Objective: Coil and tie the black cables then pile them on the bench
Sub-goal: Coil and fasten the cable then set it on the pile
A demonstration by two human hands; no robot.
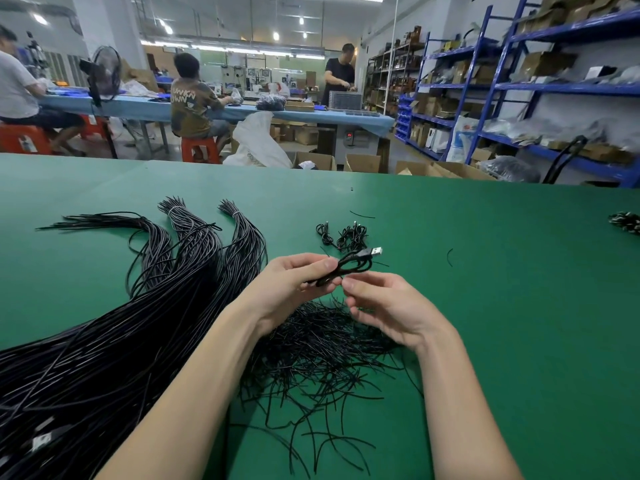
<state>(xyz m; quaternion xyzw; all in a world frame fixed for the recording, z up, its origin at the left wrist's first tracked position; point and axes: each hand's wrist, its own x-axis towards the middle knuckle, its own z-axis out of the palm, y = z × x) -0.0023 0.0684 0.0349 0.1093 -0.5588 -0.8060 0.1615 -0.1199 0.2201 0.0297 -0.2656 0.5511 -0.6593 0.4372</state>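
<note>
My left hand (294,278) grips a coiled black cable (355,265) above the green bench (485,306); its silver USB plug (376,251) sticks out to the right. Just right of the coil, the fingers of my right hand (384,306) are curled at the coil's near end; what they pinch is too small to tell. Beyond the hands, a few coiled and tied cables (343,235) lie in a small pile. A large bundle of long loose black cables (121,323) fans across the left side.
A heap of short black twist ties (322,348) lies under my forearms. Another dark bundle (627,221) sits at the bench's right edge. Behind the bench are cardboard boxes (360,162), blue shelving (519,98) and people at a blue table (138,105).
</note>
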